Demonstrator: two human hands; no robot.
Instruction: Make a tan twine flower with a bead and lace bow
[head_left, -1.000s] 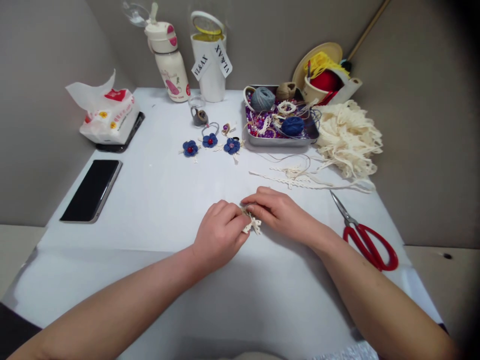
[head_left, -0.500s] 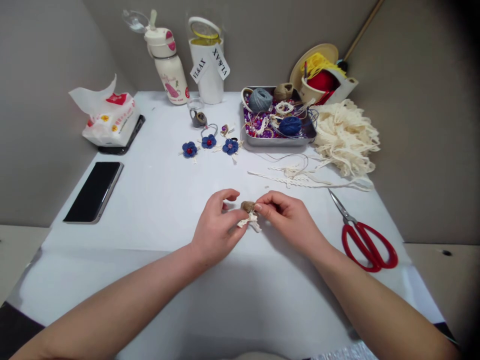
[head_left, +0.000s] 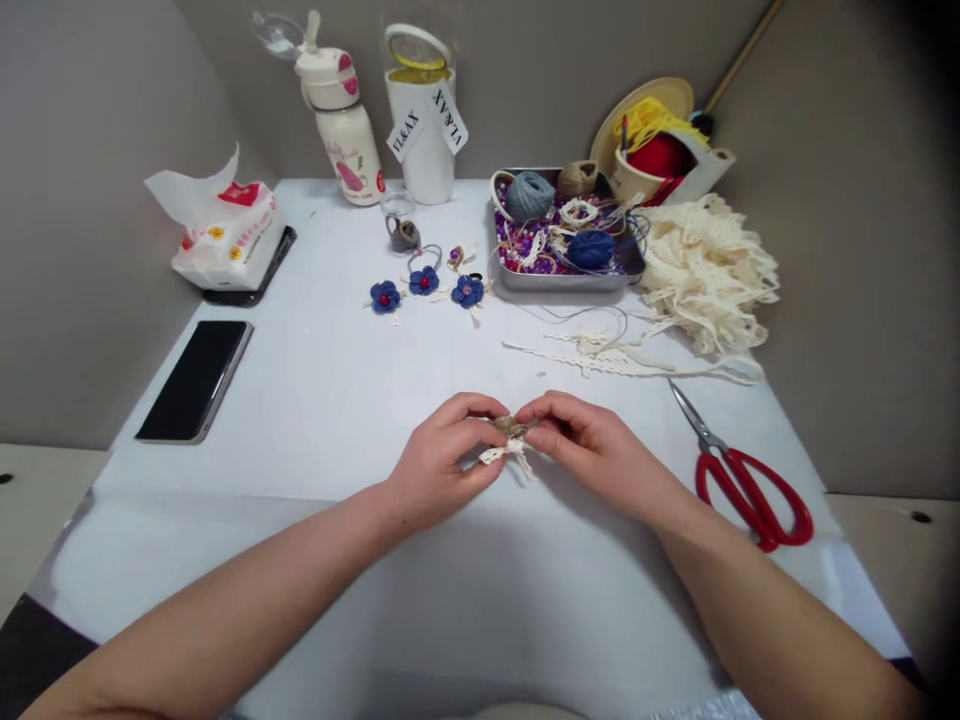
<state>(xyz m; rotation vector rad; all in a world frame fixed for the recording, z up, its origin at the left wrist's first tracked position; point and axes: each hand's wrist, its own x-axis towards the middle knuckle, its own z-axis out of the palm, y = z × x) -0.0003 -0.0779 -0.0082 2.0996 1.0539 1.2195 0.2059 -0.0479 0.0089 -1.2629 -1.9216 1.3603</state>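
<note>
Between my two hands, just above the table, is a small tan twine piece (head_left: 507,427) with a cream lace bow (head_left: 510,453) hanging from its near side. My left hand (head_left: 450,450) pinches it from the left, fingers curled over its top. From the right, my right hand (head_left: 589,445) closes thumb and forefinger on its other edge. Fingertips hide part of the piece, so its full shape is unclear. Farther back lie blue flower ornaments with bead centres, among them a left one (head_left: 385,297) and a right one (head_left: 467,291).
Red-handled scissors (head_left: 742,480) lie right of my right hand. Loose lace strips (head_left: 600,357) and a lace heap (head_left: 709,275) are behind them. A metal tray (head_left: 568,283) holds beads and yarn balls. A phone (head_left: 195,380), tissue pack (head_left: 229,240) and bottle (head_left: 349,150) stand leftward.
My left fingers have closed from a wider spread onto the twine piece. The lace bow now shows more fully, and the whole view has shifted slightly.
</note>
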